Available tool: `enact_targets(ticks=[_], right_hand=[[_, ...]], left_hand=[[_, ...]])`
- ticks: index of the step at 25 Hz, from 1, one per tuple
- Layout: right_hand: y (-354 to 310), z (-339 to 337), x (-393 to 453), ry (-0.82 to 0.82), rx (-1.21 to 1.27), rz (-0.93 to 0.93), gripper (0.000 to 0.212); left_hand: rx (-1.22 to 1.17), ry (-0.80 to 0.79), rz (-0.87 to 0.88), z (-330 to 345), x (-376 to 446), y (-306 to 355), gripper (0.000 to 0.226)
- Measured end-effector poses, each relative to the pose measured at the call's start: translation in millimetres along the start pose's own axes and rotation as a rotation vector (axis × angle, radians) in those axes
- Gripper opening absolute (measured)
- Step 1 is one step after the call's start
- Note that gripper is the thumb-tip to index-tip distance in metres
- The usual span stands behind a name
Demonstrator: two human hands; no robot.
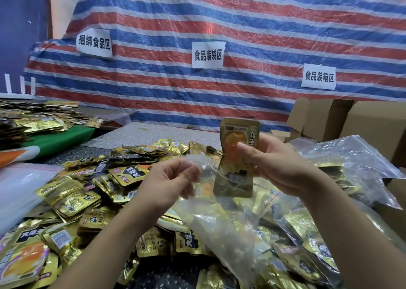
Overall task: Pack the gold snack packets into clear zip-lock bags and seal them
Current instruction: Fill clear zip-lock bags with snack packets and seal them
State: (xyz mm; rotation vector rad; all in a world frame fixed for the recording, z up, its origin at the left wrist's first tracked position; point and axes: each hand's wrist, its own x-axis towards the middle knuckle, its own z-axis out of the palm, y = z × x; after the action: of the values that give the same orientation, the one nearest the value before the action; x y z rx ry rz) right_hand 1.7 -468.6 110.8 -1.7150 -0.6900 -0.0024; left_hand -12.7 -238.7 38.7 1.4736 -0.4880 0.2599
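My right hand [274, 163] grips a gold snack packet [236, 161] upright, its lower half inside the mouth of a clear zip-lock bag [222, 225]. My left hand [169, 179] pinches the bag's left rim and holds the mouth open. The bag hangs down between my forearms, and I cannot tell what else is in it. A heap of loose gold packets [87, 192] covers the table below and to the left.
Filled clear bags [342, 159] lie on the right, beside cardboard boxes [360, 124]. More gold packets [33, 117] pile at the far left on a green surface. A white plastic stack [19, 185] sits at the left edge. A striped tarp [219, 36] with paper signs hangs behind.
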Motion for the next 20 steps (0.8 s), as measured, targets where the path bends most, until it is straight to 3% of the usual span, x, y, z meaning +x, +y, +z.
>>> enact_targets(ticks=[6,10,15,18,20], right_hand=[[-9,-1,2,-0.087,-0.239,0.061,0.028],[-21,2,5,-0.174,-0.524,0.168,0.007],[-32,12,8,-0.300,-0.813,0.292,0.019],[-31,21,10,-0.290,-0.965,0.260,0.029],[-31,25,11,-0.248,-0.970,0.215,0.024]], left_hand=[[0.037,0.035,-0.011,3,0,1,0.023],[0.070,0.042,-0.035,7,-1,1,0.033],[0.068,-0.005,-0.020,10,-2,0,0.035],[0.074,-0.028,0.000,11,-2,-1,0.036],[0.068,0.000,0.004,11,-2,-1,0.034]])
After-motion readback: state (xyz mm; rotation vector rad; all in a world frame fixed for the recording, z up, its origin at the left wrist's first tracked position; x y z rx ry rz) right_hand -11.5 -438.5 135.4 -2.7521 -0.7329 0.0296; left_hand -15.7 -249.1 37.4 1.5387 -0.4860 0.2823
